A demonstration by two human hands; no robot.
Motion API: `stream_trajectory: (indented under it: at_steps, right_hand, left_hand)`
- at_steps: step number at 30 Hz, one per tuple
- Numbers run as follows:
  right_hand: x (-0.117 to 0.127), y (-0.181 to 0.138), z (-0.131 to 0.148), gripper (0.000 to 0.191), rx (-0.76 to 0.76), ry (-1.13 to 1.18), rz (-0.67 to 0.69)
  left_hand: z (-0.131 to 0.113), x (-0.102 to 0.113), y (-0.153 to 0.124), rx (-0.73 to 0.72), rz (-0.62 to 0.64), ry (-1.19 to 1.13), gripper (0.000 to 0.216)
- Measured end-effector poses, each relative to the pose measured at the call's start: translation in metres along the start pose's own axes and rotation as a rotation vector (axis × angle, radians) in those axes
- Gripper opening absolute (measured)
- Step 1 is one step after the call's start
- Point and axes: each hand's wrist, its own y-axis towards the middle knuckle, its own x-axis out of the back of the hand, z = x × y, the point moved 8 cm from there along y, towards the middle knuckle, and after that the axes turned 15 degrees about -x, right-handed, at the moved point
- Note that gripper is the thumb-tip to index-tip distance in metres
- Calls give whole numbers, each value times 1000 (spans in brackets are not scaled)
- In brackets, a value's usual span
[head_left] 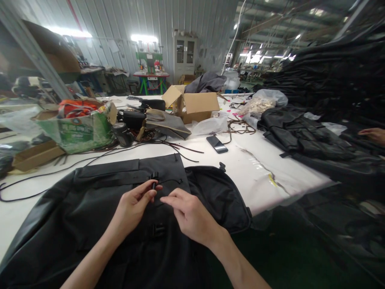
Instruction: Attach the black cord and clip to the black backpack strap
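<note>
A black garment (90,208) lies spread over the near edge of the white table (246,160). My left hand (135,204) pinches a small black cord stopper (154,184) above the garment's hem. A thin black cord (170,181) runs from the stopper to an eyelet on the right. My right hand (186,214) hovers beside it, fingers pinched at the cord just below the stopper. A second black clip (159,229) sits on the garment between my wrists.
A black phone (217,143) lies mid-table. Behind it stand an open cardboard box (192,105) and a green box (81,128) with orange contents. Loose black cords (45,170) trail left. Folded black garments (300,134) pile at right, where another person's hand (373,134) rests.
</note>
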Motion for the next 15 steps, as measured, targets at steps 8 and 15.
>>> stream_trajectory:
  at_steps: [8, 15]
  right_hand:
    - [20, 4, 5, 18, -38, 137, -211]
    - [8, 6, 7, 44, -1, 98, -206]
  left_hand:
    - [2, -2, -7, -41, 31, 72, 49]
    - [-3, -9, -10, -104, 53, 41, 38]
